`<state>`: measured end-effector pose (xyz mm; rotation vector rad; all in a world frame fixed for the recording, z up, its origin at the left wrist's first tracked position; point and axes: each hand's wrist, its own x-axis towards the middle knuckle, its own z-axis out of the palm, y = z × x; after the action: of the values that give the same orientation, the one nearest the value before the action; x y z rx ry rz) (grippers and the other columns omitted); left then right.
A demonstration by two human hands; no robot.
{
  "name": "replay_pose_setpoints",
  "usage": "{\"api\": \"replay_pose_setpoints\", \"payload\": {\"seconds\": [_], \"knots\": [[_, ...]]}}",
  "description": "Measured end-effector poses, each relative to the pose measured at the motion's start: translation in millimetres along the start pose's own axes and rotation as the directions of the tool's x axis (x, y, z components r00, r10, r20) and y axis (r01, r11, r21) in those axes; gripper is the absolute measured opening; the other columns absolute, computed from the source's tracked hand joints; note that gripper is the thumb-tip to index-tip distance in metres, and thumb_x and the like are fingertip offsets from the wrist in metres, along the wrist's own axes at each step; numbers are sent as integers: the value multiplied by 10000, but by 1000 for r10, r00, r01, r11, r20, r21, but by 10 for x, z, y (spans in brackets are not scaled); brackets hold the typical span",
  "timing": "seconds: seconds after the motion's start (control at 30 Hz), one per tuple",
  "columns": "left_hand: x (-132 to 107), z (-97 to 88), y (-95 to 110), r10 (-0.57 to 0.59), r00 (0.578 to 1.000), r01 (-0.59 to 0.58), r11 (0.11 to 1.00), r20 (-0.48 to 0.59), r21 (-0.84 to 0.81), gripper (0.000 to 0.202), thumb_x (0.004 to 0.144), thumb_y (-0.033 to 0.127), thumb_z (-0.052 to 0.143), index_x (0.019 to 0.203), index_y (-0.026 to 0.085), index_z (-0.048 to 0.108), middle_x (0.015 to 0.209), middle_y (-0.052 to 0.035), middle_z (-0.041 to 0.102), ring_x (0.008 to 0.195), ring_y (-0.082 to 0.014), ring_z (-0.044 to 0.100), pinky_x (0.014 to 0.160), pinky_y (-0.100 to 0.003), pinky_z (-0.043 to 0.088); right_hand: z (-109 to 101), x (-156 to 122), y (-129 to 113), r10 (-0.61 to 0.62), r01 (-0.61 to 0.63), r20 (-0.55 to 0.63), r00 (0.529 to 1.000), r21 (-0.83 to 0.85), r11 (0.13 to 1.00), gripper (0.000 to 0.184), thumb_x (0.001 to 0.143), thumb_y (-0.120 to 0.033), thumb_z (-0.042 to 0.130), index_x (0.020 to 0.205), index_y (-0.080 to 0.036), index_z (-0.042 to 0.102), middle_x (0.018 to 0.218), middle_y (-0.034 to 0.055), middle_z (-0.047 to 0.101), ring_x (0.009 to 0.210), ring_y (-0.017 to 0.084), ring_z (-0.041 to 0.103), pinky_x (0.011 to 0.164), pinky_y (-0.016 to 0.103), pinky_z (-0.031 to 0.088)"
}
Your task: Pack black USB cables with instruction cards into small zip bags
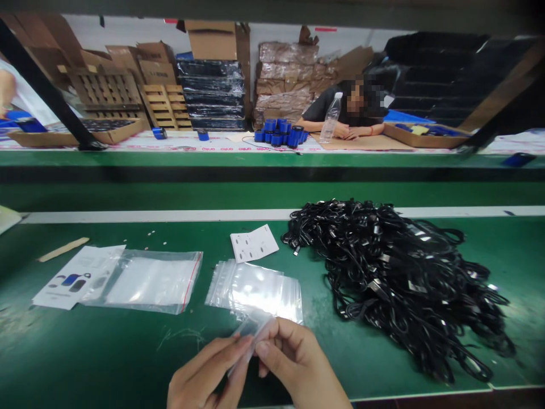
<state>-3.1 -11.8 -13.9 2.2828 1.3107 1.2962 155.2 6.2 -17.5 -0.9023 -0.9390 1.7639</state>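
Observation:
Between my hands is a small clear plastic bag, held above the front of the green table. My left hand pinches its left side between thumb and fingers. The fingertips of my right hand are closed on its upper right edge. Just beyond them lies a fanned stack of clear zip bags. Behind that stack rests a folded printed leaflet. To the right spreads a large heap of black cables, some with metal plugs showing.
At left, a larger red-striped clear bag overlaps a printed sheet, near a flat wooden stick. On the raised shelf stand blue cylinders and a plastic bottle. A person leans on the shelf beyond.

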Motion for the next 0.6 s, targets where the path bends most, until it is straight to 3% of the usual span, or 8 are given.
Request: {"api": "replay_pose_setpoints", "payload": {"seconds": [0.33,0.6], "knots": [[-24,-3,-5,33,999,-33,998,5,50,213,813,63,618,993,162,672,892,-42,753,796,-125,720,716,-152,586,-18,-16,-64,42,-41,8,999,-63,997,325,769,-450,701,706,-136,648,585,-13,582,530,74,523,548,181,402],[-45,7,-43,133,991,-136,972,29,194,197,831,76,602,997,151,679,888,-56,768,826,-138,728,764,-166,578,-3,-5,-178,106,-106,-6,994,-130,986,405,721,-530,704,677,-139,608,619,-5,588,553,87,540,575,202,415]]}}
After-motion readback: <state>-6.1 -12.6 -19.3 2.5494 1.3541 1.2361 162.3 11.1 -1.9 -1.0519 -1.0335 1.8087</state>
